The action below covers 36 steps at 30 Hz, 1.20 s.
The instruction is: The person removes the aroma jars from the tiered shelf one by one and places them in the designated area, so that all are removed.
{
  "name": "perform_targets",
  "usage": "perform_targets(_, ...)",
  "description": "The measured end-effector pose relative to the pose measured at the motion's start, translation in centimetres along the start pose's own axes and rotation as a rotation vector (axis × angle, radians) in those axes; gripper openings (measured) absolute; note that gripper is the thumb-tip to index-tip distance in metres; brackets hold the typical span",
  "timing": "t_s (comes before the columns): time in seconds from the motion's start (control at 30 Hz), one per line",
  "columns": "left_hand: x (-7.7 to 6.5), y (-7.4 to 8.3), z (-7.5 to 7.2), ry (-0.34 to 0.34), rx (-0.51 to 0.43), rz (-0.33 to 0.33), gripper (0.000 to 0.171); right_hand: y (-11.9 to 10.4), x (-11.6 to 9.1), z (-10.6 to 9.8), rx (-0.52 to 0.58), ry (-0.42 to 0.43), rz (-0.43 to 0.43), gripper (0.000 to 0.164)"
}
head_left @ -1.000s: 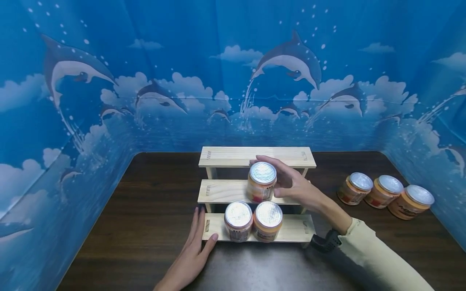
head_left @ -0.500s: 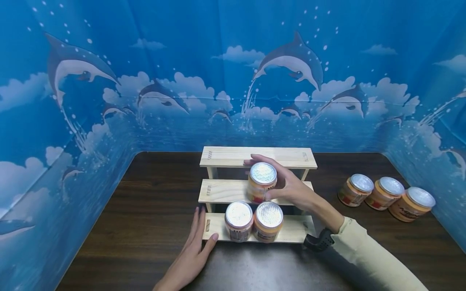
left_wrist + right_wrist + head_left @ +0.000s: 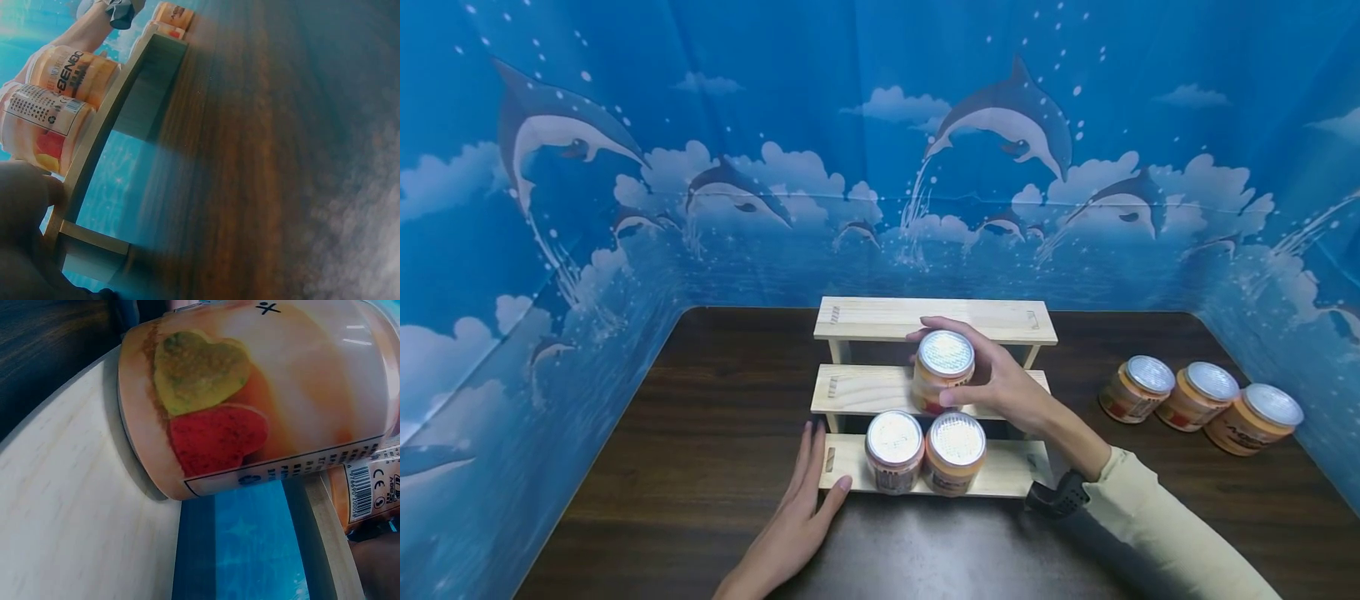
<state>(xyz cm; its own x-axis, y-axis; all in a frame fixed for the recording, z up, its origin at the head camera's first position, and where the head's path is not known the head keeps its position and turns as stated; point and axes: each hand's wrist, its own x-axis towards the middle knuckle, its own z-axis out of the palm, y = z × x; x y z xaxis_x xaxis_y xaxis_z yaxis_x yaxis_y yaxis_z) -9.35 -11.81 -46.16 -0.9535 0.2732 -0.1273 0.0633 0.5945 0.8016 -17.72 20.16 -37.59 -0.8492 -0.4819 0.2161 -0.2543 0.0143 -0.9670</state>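
Observation:
My right hand point(image 3: 1000, 379) grips a jar point(image 3: 942, 375) with a silvery lid and an orange label, which stands on the middle step of a three-step wooden rack point(image 3: 857, 390). In the right wrist view that jar point(image 3: 262, 406) shows yellow and red hearts, its base right at the wooden step. Two similar jars, a left one point(image 3: 895, 454) and a right one point(image 3: 955, 454), sit side by side on the lowest step. My left hand point(image 3: 793, 521) rests with straight fingers along the left end of the lowest step, thumb at its front edge.
Three more jars stand in a slanting row on the right of the dark wood table point(image 3: 700, 433): a near-left one point(image 3: 1131, 396), a middle one point(image 3: 1193, 404) and a right one point(image 3: 1247, 427). A blue dolphin-print curtain point(image 3: 760, 258) encloses the back and sides.
My right thumb and fingers have closed in around the jar on the middle step, which stays in about the same spot. My left hand has not moved.

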Motion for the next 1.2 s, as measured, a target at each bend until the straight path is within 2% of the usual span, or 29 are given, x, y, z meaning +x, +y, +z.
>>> perform_targets(0.23, 0.1, 0.0, -0.1, -0.005, -0.003, 0.005, 0.088, -0.4, -1.1, -1.1, -0.059, 0.035, -0.017, 0.087)
perform_targets(0.43, 0.3, 0.2, -0.2, -0.003, -0.004, 0.021, 0.087, -1.2, -3.3, -2.8, -0.081, 0.075, -0.031, 0.089)
perform_targets(0.6, 0.1, 0.2, -0.2, 0.003, 0.001, 0.014, 0.087, -1.8, -6.3, -4.3, -0.111, 0.122, -0.045, 0.089)
perform_targets(0.83, -0.1, 0.2, -0.1, 0.006, -0.005, 0.008, 0.087, -3.1, -12.0, -6.7, -0.166, 0.226, -0.036, 0.087)
perform_targets(1.0, 0.0, 0.1, -0.2, 0.003, -0.002, 0.001, 0.087, -2.6, -15.9, -8.6, -0.24, 0.358, 0.055, 0.087)
perform_targets(1.2, 0.0, 0.0, -0.2, -0.001, 0.003, -0.005, 0.088, -0.6, -19.8, -10.8, -0.465, 0.52, 0.192, 0.085)
